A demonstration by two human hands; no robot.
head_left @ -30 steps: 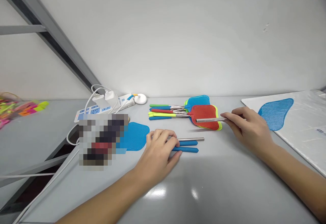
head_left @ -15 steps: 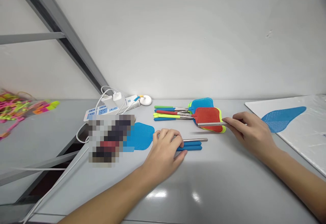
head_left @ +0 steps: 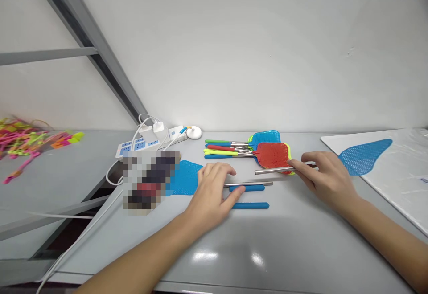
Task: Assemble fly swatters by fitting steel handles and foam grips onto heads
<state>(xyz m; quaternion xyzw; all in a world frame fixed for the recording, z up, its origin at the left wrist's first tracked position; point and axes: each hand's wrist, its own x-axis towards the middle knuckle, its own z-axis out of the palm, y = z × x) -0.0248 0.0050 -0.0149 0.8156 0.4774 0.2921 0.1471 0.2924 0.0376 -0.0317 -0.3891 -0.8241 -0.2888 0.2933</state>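
Observation:
My right hand [head_left: 329, 176] pinches the metal rod of a blue fly swatter [head_left: 366, 156]. Its mesh head points right, and the bare rod end points left. My left hand [head_left: 214, 191] is spread low over the table, its thumb apart from the fingers. Two loose blue handles lie by it: an upper handle [head_left: 252, 188] at the thumb tip and a lower handle [head_left: 252, 206] partly under the hand. Another metal rod [head_left: 250, 183] lies just behind them. Left of my hand is a second blue swatter head [head_left: 187, 176]; whether it joins that rod is hidden.
Behind my hands lies a pile of swatters with a red head [head_left: 272, 155] on top. A power strip [head_left: 140, 146] with white cables and a blurred-out object [head_left: 150, 182] are at left. A white wrapped board [head_left: 397, 182] lies at right, colourful pieces [head_left: 26, 147] far left.
The lower blue handle has come toward me, apart from the upper one. My left fingers have loosened. My right hand's rod has moved slightly toward me, its free end tilting down.

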